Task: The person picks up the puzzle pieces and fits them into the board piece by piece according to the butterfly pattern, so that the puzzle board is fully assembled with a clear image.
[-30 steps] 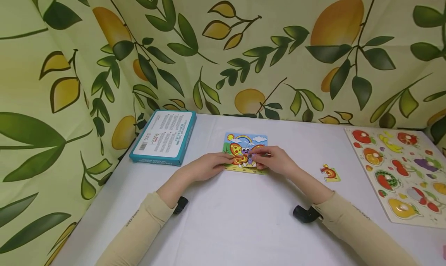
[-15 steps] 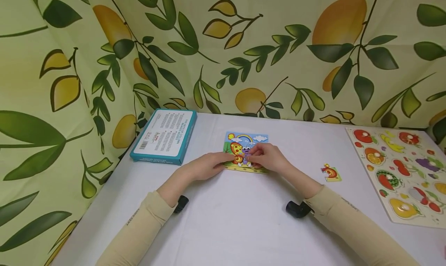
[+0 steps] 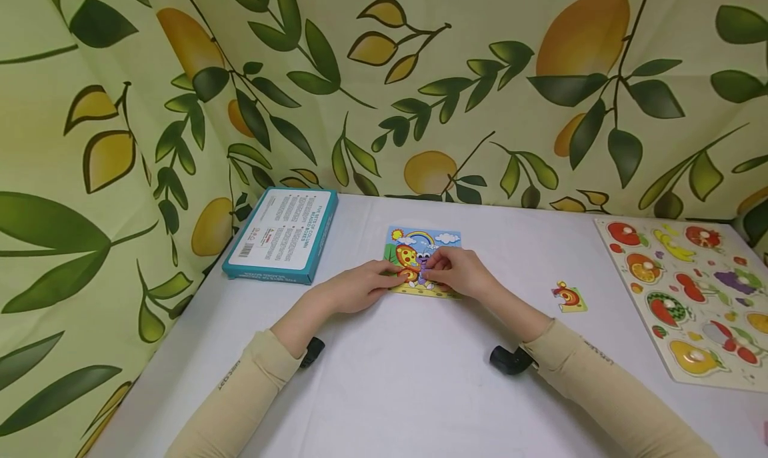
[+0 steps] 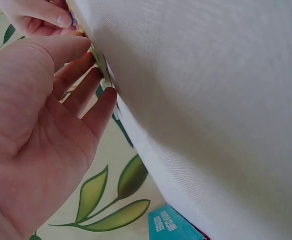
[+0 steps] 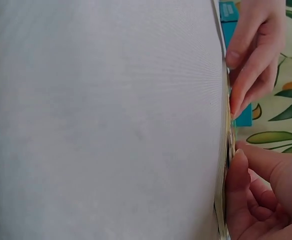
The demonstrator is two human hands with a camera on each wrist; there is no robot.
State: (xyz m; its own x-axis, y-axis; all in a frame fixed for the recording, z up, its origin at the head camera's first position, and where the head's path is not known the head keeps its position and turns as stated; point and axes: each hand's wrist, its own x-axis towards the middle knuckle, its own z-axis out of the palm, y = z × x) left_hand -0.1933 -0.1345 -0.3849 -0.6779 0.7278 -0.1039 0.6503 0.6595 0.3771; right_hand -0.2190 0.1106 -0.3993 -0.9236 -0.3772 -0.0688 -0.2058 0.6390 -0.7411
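Note:
A jigsaw puzzle (image 3: 441,235) with a butterfly, sun and rainbow lies on the white table. My left hand (image 3: 360,286) rests its fingertips on the puzzle's left side; in the left wrist view those fingers (image 4: 78,92) are fairly straight. My right hand (image 3: 465,271) is over the right half, thumb and index finger pinching a puzzle piece (image 3: 425,269) at the purple body. Seen edge-on in the right wrist view, the thumb (image 5: 240,165) is against the puzzle. That hand hides much of the right wing area. Off to the right lies a loose puzzle piece (image 3: 570,298), red and yellow.
A teal and white box (image 3: 282,231) lies at the back left. On the right is a wooden fruit board (image 3: 654,325) with knobbed pieces. Leaf-patterned cloth (image 3: 468,131) stands behind and at the left of the table (image 3: 396,378).
My right hand has shifted slightly left and up, bringing the piece to the purple body. More of the butterfly's face shows. The left hand stays at the puzzle's left side.

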